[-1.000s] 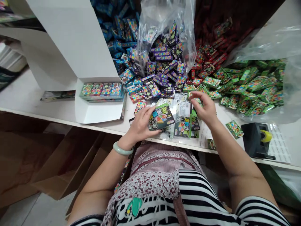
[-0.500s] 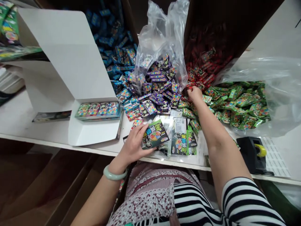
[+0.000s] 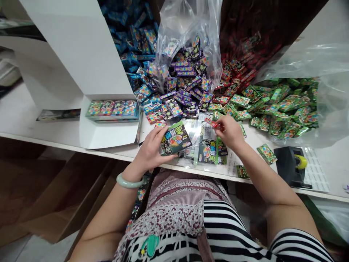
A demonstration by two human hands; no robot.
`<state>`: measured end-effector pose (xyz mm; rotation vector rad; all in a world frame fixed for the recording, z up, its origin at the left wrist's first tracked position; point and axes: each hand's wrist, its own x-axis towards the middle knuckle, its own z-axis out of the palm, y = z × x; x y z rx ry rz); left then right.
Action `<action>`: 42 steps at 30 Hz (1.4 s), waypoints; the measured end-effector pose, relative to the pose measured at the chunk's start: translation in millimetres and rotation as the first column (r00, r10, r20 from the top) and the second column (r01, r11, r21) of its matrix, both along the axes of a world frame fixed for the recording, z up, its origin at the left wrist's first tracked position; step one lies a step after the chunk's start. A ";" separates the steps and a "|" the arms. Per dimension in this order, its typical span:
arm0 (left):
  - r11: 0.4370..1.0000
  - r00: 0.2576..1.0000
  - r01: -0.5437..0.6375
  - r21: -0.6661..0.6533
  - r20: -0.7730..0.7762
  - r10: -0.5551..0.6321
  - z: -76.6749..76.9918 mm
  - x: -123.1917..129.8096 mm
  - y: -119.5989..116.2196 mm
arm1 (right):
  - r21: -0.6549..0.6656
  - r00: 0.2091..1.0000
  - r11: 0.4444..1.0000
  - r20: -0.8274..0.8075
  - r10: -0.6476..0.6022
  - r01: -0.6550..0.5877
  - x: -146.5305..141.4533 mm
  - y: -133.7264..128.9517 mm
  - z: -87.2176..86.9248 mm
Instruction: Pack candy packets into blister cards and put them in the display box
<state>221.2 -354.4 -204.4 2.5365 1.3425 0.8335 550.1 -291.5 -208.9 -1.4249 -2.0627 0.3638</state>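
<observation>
My left hand [image 3: 151, 148], with a pale bangle at the wrist, grips a black and green printed packet [image 3: 176, 139] near the table's front edge. Between the fingertips of my right hand [image 3: 231, 133] is a small red candy packet [image 3: 212, 123], just above the flat printed bags [image 3: 207, 151] on the table. Behind both hands lies a heap of purple candy packets [image 3: 188, 69], partly inside a clear plastic bag [image 3: 188, 18]. Green candy packets [image 3: 289, 102] are heaped to the right, with red candy packets [image 3: 240, 69] behind. What the packet in my left hand contains is hidden.
At left, an open white carton [image 3: 109, 134] holds a row of colourful packets [image 3: 113, 109]. Blue candy packets [image 3: 136, 40] fill the back left. A black tape dispenser [image 3: 290, 165] stands at right beside a label sheet [image 3: 316, 171]. Cardboard boxes [image 3: 65, 203] lie below the table.
My right hand has come back from the red heap toward me with a red candy packet in its fingers. My left hand keeps its hold on the printed packet. The view has tilted downward.
</observation>
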 end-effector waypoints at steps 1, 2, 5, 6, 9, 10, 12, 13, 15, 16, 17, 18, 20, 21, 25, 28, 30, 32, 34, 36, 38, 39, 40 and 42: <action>1.000 1.000 -0.003 -0.003 -0.005 0.003 0.5 -1.1 -2.2 | 0.034 0.989 0.997 0.133 0.063 -0.068 -7.9 -7.8 -3.7; 1.000 1.000 -0.006 -0.009 -0.009 0.005 0.8 -2.2 -4.4 | 0.035 0.965 0.990 0.231 0.127 -0.139 -13.9 -14.7 -7.1; 1.000 1.000 -0.011 -0.023 -0.014 0.010 0.5 -4.8 -10.9 | -0.020 0.917 0.967 0.316 0.246 -0.252 -17.6 -26.5 -12.1; 1.000 1.000 -0.011 -0.022 -0.013 0.011 0.1 -5.3 -12.5 | -0.031 0.922 0.967 0.297 0.249 -0.251 -14.5 -26.8 -11.7; 1.000 1.000 -0.006 -0.011 -0.006 0.005 -1.9 -5.1 -14.1 | -0.073 0.945 0.978 0.254 0.207 -0.194 -2.6 -18.7 -7.9; 1.000 1.000 0.003 -0.016 -0.010 -0.004 -2.7 -4.4 -13.6 | -0.104 0.940 0.976 0.268 0.211 -0.189 -0.3 -14.7 -7.3; 0.999 0.999 0.037 -0.038 -0.031 -0.039 -4.3 -2.8 -12.1 | -0.177 0.914 0.963 0.318 0.253 -0.205 -0.1 -7.7 -8.5; 0.997 0.997 0.055 -0.048 -0.044 -0.057 -5.1 -2.3 -11.3 | -0.205 0.902 0.955 0.331 0.276 -0.217 -1.4 -5.4 -9.8; 0.996 0.996 0.069 -0.057 -0.059 -0.072 -6.5 -2.7 -10.4 | -0.212 0.910 0.950 0.301 0.285 -0.228 -4.5 -4.5 -11.7; 0.996 0.996 0.065 -0.058 -0.061 -0.068 -7.2 -3.5 -10.3 | -0.179 0.929 0.958 0.258 0.264 -0.223 -5.4 -6.1 -11.1; 0.997 0.996 0.058 -0.060 -0.061 -0.061 -7.9 -4.5 -10.5 | -0.121 0.951 0.970 0.204 0.232 -0.211 -5.7 -9.1 -8.8; 0.997 0.997 0.052 -0.061 -0.060 -0.056 -8.5 -5.5 -10.7 | -0.046 0.968 0.980 0.148 0.201 -0.196 -5.6 -13.3 -4.7; 0.996 0.997 0.056 -0.066 -0.054 -0.060 -9.6 -5.8 -10.6 | 0.099 0.981 0.978 0.080 0.177 -0.184 -5.3 -24.5 8.3; 0.995 0.996 0.065 -0.071 -0.051 -0.068 -10.0 -4.9 -10.3 | 0.146 0.978 0.969 0.086 0.190 -0.201 -5.8 -30.6 16.2; 0.990 0.992 0.114 -0.080 -0.041 -0.118 -11.2 4.3 -7.3 | 0.098 0.899 0.914 0.246 0.362 -0.395 -11.0 -48.9 43.0; 0.986 0.985 0.161 -0.044 -0.052 -0.164 -11.7 9.8 -6.7 | -0.030 0.809 0.857 0.313 0.497 -0.514 -11.8 -51.6 51.2; 0.985 0.984 0.170 -0.026 -0.055 -0.171 -11.8 10.4 -7.7 | -0.082 0.784 0.839 0.318 0.534 -0.538 -10.1 -50.8 53.3; 0.987 0.986 0.156 -0.028 -0.053 -0.157 -11.7 9.0 -8.9 | -0.116 0.775 0.827 0.297 0.558 -0.551 -8.5 -50.4 54.9; 0.988 0.988 0.145 -0.050 -0.053 -0.148 -11.4 6.7 -9.8 | -0.145 0.760 0.804 0.266 0.593 -0.577 -7.7 -50.4 56.7; 0.985 0.985 0.156 -0.079 -0.058 -0.161 -10.9 4.8 -10.3 | -0.176 0.723 0.761 0.237 0.649 -0.625 -7.4 -49.8 58.2; 0.977 0.979 0.187 -0.107 -0.066 -0.195 -10.2 4.5 -10.4 | -0.188 0.700 0.732 0.213 0.681 -0.655 -6.9 -47.3 58.7; 0.971 0.975 0.204 -0.121 -0.067 -0.213 -9.8 5.3 -10.4 | -0.185 0.700 0.729 0.204 0.684 -0.659 -6.7 -45.4 58.5; 0.966 0.972 0.218 -0.139 -0.064 -0.228 -9.6 6.6 -10.2 | -0.178 0.706 0.733 0.196 0.681 -0.657 -6.6 -43.2 57.8; 0.959 0.971 0.226 -0.169 -0.044 -0.237 -9.6 10.7 -9.6 | -0.162 0.731 0.756 0.193 0.655 -0.634 -7.3 -38.5 55.2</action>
